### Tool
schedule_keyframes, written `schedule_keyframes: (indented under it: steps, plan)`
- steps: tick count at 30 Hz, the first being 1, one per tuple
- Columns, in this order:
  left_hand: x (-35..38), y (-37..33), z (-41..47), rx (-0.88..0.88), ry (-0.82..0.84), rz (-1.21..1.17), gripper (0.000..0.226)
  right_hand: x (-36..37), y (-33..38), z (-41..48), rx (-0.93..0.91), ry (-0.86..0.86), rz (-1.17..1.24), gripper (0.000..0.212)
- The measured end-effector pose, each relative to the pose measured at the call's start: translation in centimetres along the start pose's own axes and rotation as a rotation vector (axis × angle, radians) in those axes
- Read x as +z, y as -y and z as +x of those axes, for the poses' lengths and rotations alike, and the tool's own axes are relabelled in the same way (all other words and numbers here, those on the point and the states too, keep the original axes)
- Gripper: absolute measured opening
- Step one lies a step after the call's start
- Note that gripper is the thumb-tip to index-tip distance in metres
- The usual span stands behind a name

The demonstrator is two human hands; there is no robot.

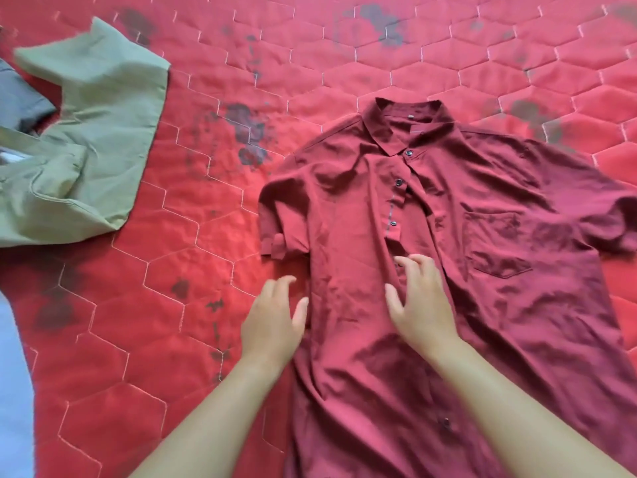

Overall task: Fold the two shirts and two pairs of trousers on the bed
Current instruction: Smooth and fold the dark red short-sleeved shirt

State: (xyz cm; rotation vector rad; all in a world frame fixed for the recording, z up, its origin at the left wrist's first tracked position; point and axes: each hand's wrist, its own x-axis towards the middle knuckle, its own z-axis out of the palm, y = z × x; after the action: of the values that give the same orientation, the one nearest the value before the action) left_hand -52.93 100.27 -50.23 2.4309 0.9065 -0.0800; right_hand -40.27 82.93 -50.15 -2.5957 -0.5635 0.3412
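A dark red short-sleeved shirt [448, 236] lies front up on the red quilted bed [144, 305], collar away from me, buttons fastened and a chest pocket on the right side. Its left sleeve is bunched near the shirt's left edge. My left hand [272, 322] lies with loose fingers at the shirt's left edge, just below that sleeve. My right hand [420, 298] rests with spread fingers on the button placket in the middle of the shirt. Neither hand grips any cloth. A pale green garment [93, 139] lies crumpled at the far left.
A grey piece of clothing [20, 98] shows partly under the green garment at the left edge. The quilt carries dark stains. The bed's left edge and pale floor [13, 391] show at the lower left.
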Motion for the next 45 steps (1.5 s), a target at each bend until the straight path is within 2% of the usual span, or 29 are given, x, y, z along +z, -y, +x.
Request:
schedule_keyframes:
  steps: [4, 6, 11, 14, 18, 21, 26, 28, 31, 33, 35, 38, 41, 43, 45]
  plan:
    - [-2.3, 0.1, 6.5, -0.004, -0.150, -0.108, 0.029, 2.9, 5.5, 3.9, -0.139, 0.057, 0.071, 0.041]
    - [-2.7, 0.3, 9.0, -0.044, -0.153, -0.115, 0.034, 4.1, 7.2, 5.7, -0.139, 0.039, 0.109, 0.041]
    - [-1.8, 1.2, 12.6, -0.164, 0.058, -0.056, 0.062, 6.4, 8.8, 9.0, -0.124, 0.037, 0.039, 0.049]
    - [-1.3, 1.5, 13.5, -0.132, 0.131, -0.122, 0.057, 7.3, 8.6, 10.3, -0.146, 0.122, -0.026, 0.052]
    - [-4.2, 3.2, 14.7, -0.028, -0.060, -0.249, 0.034, 7.4, 8.2, 10.8, -0.116, 0.121, -0.019, 0.053]
    - [-6.8, 5.7, 15.9, -0.054, -0.161, -0.186, 0.041, 7.3, 8.9, 11.1, -0.109, 0.085, -0.017, 0.057]
    - [-6.0, 6.0, 15.1, -0.031, -0.210, 0.053, 0.051, 8.8, 10.2, 11.6, -0.125, 0.211, -0.178, 0.060]
    - [-4.6, 5.5, 14.1, 0.009, -0.169, 0.064, 0.052, 9.2, 9.7, 11.5, -0.092, 0.214, -0.237, 0.061]
    - [-2.1, 6.5, 12.8, 0.114, 0.081, 0.300, 0.059, 9.3, 8.7, 10.9, -0.127, 0.229, -0.249, 0.061]
    - [-1.6, 8.0, 12.7, 0.151, 0.182, 0.436, 0.060, 8.9, 8.6, 10.5, -0.186, 0.236, -0.178, 0.059]
    - [-2.3, 9.2, 13.2, 0.145, 0.169, 0.483, 0.059, 8.4, 8.3, 10.3, -0.191, 0.197, -0.111, 0.058]
    - [-4.0, 9.8, 14.3, 0.096, 0.102, 0.465, 0.059, 7.6, 7.5, 10.2, -0.086, 0.184, -0.189, 0.057]
    - [-4.2, 7.6, 14.5, 0.183, -0.013, 0.359, 0.061, 7.1, 7.0, 9.7, -0.103, 0.128, -0.173, 0.055]
    - [-3.2, 5.8, 13.8, 0.271, 0.028, 0.296, 0.058, 6.7, 7.0, 9.3, -0.141, 0.140, -0.130, 0.055]
    - [-1.9, 5.2, 13.1, 0.274, 0.149, 0.326, 0.057, 6.4, 6.3, 8.7, -0.145, 0.239, -0.187, 0.055]
